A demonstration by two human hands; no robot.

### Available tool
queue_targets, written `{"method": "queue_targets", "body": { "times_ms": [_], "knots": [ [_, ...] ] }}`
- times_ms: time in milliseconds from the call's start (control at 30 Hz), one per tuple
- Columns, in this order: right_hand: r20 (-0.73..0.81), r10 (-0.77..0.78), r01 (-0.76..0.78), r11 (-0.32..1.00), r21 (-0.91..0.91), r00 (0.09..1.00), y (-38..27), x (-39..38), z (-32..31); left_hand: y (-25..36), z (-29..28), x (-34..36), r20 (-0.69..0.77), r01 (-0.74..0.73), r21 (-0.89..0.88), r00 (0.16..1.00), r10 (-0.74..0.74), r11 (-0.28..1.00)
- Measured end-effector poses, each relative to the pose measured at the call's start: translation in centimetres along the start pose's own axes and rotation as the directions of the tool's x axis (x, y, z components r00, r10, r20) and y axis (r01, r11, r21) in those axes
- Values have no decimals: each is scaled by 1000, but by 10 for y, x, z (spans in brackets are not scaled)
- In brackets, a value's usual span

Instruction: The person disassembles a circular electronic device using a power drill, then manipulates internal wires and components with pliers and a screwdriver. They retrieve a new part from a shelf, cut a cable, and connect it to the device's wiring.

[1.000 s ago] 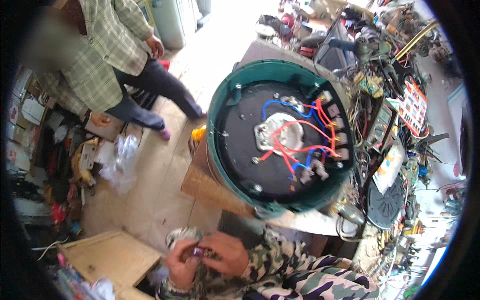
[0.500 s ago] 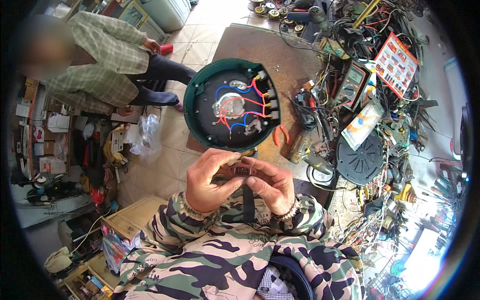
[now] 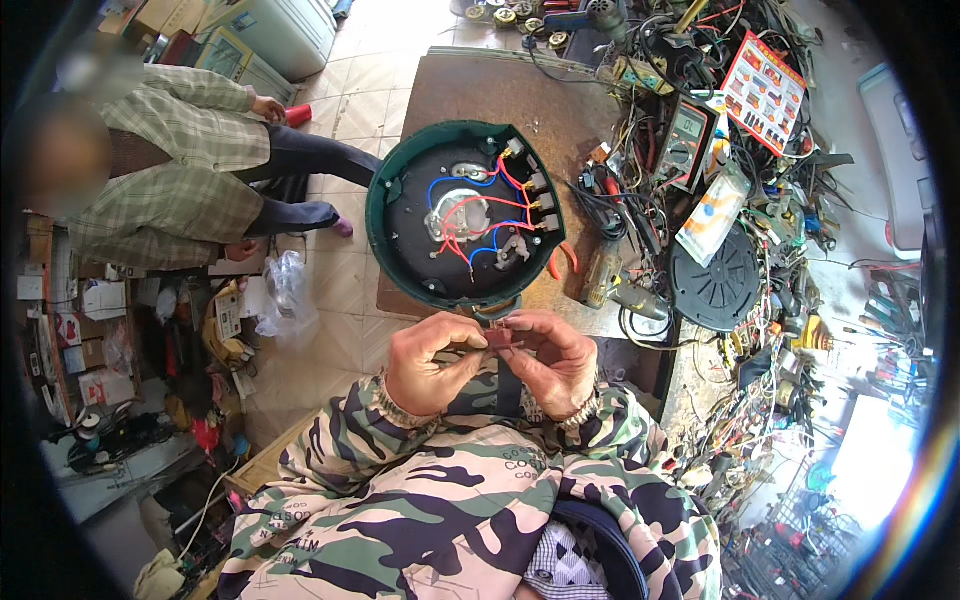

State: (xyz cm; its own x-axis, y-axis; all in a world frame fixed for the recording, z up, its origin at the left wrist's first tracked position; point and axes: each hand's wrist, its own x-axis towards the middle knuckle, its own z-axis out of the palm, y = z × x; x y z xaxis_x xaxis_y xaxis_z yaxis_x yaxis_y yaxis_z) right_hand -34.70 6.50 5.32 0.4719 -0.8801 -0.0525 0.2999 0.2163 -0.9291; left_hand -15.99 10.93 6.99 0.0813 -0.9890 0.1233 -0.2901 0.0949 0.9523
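Between the fingertips of my left hand [image 3: 432, 362] and my right hand [image 3: 553, 362] is a small reddish-brown power inlet socket [image 3: 499, 341], with metal terminals on its far side. Both hands pinch it, one from each end, and the fingers cover part of it. Just beyond them sits a round dark green appliance housing [image 3: 378, 229], its inside facing up. Red and blue wires [image 3: 500, 205] run in it from a round metal piece [image 3: 461, 216] to switches [image 3: 541, 200] along the right wall.
Red-handled pliers [image 3: 563, 260] and a power drill [image 3: 603, 275] lie right of the housing on the brown table [image 3: 470, 85]. A multimeter [image 3: 686, 143], a round black cover [image 3: 715, 282] and heaped wires crowd the right. A person in a checked jacket [image 3: 170, 120] stands at left.
The socket has been turned: its pin opening faced up before, and now its side and terminals show. My hands have shifted slightly nearer. The view has moved a little.
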Motion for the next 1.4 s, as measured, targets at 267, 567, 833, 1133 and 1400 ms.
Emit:
{"method": "queue_targets", "body": {
  "times_ms": [267,567,833,1133,1400],
  "knots": [
    [-83,-75,53,969,-241,994,22,-10,23,-28,-22,-15,284,391,-400,913,-294,829],
    [161,-395,279,261,-924,904,19,18,33,-50,-52,10,29,-193,440,979,201,877],
    [428,-212,458,118,-881,878,33,49,25,-69,-53,6,53,-147,486,989,138,861],
    [427,-96,435,83,-897,899,28,58,31,-66,-48,10,33,-164,486,985,170,859],
    [374,-177,406,205,-890,910,34,49,26,-61,-43,14,50,-137,521,990,130,843]
  ]
}}
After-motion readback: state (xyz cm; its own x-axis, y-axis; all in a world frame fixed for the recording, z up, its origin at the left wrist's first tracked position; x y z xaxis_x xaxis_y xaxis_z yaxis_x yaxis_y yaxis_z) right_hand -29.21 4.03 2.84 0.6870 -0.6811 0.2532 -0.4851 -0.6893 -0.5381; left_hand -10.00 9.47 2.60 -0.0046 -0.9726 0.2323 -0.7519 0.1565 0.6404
